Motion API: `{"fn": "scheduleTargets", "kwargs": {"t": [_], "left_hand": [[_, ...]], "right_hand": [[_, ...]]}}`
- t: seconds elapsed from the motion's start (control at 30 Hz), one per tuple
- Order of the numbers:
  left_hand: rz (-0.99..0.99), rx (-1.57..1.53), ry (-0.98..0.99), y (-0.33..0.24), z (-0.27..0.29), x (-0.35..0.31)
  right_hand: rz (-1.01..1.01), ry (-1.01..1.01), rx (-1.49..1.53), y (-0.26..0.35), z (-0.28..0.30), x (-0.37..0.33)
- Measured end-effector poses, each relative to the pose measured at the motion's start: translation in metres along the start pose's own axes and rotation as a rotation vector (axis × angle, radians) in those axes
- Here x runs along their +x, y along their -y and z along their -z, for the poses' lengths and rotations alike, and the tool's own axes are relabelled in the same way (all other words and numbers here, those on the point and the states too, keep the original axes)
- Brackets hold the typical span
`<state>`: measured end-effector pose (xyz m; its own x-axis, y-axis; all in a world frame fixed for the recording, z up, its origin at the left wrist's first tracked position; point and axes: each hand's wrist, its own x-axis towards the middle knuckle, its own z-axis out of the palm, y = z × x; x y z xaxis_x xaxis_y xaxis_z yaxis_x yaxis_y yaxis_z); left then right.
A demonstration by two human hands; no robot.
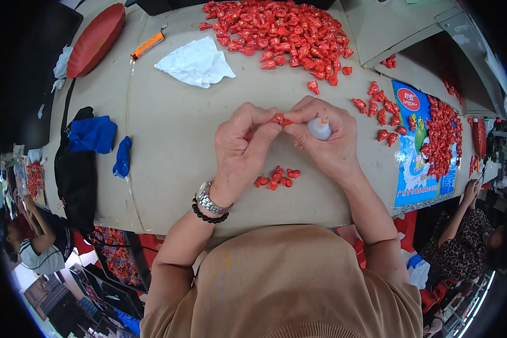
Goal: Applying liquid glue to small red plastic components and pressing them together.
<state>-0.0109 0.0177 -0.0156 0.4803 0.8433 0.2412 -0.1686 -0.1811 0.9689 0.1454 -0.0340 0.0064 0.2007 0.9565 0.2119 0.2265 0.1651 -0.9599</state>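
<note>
Between the fingertips of both hands is a small red plastic figure piece (280,119), partly hidden by the fingers. My left hand (239,143), with a watch and a dark bead bracelet at its wrist, pinches the piece from the left. From the right, my right hand (329,141) pinches it with thumb and forefinger. That same hand also keeps a small white squeeze bottle (319,128) with an orange-tipped nozzle tucked in its palm. Closer to me, several red pieces (276,178) lie in a little group on the table.
A big heap of red pieces (287,36) spreads at the far side. More pieces (442,135) lie on a blue printed sheet (405,180) at right. A white cloth (194,63), an orange tube (147,46), a red tray (98,39), a blue cloth (93,134) and a black bag (76,169) are leftward.
</note>
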Motion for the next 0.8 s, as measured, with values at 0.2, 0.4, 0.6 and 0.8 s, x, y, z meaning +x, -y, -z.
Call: {"fn": "scheduleTargets", "kwargs": {"t": [0.2, 0.4, 0.6, 0.8], "left_hand": [[0.022, 0.030, -0.037, -0.002, 0.002, -0.003], [0.027, 0.025, -0.020, -0.008, -0.003, 0.002], [0.197, -0.082, 0.026, -0.018, -0.005, 0.006], [0.214, -0.214, 0.008, -0.019, -0.003, 0.010]], "right_hand": [[0.016, -0.006, 0.014, 0.000, -0.002, 0.000], [-0.021, -0.058, -0.008, 0.004, 0.003, 0.001], [0.093, -0.062, -0.130, 0.011, 0.014, 0.004], [-0.049, -0.214, 0.035, 0.021, 0.042, 0.011]]}}
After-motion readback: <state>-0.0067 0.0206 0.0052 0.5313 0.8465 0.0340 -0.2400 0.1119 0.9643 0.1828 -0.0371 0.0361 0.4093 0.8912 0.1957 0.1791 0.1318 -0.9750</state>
